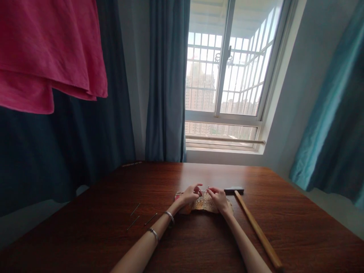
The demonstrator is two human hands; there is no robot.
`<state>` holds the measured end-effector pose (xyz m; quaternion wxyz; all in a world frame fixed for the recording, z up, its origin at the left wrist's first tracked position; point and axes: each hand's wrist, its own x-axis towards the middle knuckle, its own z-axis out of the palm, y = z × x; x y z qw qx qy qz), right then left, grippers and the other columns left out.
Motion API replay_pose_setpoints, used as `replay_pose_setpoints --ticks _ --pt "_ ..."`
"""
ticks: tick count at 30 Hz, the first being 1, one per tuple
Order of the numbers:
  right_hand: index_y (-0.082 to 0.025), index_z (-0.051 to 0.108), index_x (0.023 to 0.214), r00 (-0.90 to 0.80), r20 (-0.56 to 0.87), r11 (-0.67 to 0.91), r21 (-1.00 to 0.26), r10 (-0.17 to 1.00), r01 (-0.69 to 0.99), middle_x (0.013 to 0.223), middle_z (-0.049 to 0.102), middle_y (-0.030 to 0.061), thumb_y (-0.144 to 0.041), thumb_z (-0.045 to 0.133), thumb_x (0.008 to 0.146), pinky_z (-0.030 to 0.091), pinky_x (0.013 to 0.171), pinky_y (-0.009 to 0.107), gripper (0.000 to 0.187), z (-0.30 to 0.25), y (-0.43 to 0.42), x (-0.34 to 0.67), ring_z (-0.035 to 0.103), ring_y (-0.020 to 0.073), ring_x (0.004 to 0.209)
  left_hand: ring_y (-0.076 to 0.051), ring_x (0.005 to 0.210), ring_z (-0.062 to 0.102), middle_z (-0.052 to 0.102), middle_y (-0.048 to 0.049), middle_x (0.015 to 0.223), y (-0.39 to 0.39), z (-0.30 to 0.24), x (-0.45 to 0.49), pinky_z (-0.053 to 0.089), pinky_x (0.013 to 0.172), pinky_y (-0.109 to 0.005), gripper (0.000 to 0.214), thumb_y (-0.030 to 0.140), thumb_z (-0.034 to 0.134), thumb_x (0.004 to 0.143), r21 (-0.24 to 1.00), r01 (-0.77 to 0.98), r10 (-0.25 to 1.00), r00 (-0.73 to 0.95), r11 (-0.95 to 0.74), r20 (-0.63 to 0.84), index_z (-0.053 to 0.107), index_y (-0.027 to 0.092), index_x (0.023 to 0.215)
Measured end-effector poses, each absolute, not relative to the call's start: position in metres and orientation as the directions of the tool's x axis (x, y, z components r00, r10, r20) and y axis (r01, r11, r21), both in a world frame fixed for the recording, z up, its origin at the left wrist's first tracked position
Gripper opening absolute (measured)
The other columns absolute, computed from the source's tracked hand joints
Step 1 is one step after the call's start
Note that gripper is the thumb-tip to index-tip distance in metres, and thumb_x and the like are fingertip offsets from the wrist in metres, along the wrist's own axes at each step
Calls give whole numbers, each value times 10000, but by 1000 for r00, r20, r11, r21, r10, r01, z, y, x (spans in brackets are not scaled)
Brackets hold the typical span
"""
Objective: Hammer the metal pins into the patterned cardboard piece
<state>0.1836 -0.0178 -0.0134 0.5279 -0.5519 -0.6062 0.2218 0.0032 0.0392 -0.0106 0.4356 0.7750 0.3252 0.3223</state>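
Observation:
A speckled tan piece point(205, 204), like a board or card full of small dark dots, lies flat on the wooden table point(187, 242). Over its left part is my left hand point(191, 194), the index finger raised and the other fingers bent in beside several thin upright nail-like pins point(201, 194); what they grip is too small to make out. My right hand point(218, 196) pinches a thin nail point(208, 187) upright above the piece's middle. Parts of the piece are hidden under both hands.
Right of my right hand lies a hammer, its dark head point(233, 191) at the back and its wooden handle point(257, 229) running toward me. Three long nails point(150, 219) lie to the left. Behind the table are curtains point(167, 83) and a window point(222, 83); a pink cloth point(51, 49) hangs upper left.

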Motion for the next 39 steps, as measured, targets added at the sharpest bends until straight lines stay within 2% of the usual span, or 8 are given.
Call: replay_pose_setpoints --ticks 12,18,24,32,39 --pt "-240 747 796 141 429 292 -786 892 544 772 720 45 -364 566 754 444 668 273 223 -25 -17 181 604 181 696 -135 767 562 629 -13 818 31 -12 5 455 756 -256 627 7 434 576 813 327 806 528 -482 265 557 157 1173" --pt "-248 744 809 105 463 329 -755 880 568 786 717 46 -323 557 771 435 684 275 204 -23 -19 181 599 188 727 -133 744 565 638 -15 806 33 -15 6 454 728 -242 632 -5 405 555 805 352 825 495 -478 273 586 148 1140" --pt "-297 734 827 51 510 368 -684 859 630 778 710 21 -279 532 794 428 718 276 206 -21 -22 180 589 188 751 -137 716 570 656 -19 775 31 -12 9 450 680 -226 521 11 412 585 773 425 846 467 -471 258 646 139 1033" --pt "-298 731 780 51 513 358 -664 857 656 732 687 22 -253 529 788 417 722 277 207 -16 -26 177 567 196 759 -161 735 587 688 -39 812 24 -2 9 452 692 -247 429 75 457 634 768 449 858 451 -457 247 676 136 998" --pt "-277 722 810 4 532 379 -608 847 698 790 696 33 -232 497 814 408 758 270 230 -16 -27 176 573 194 799 -153 755 589 692 -38 847 27 -8 10 453 713 -244 437 52 446 625 762 457 862 437 -459 257 674 137 988"
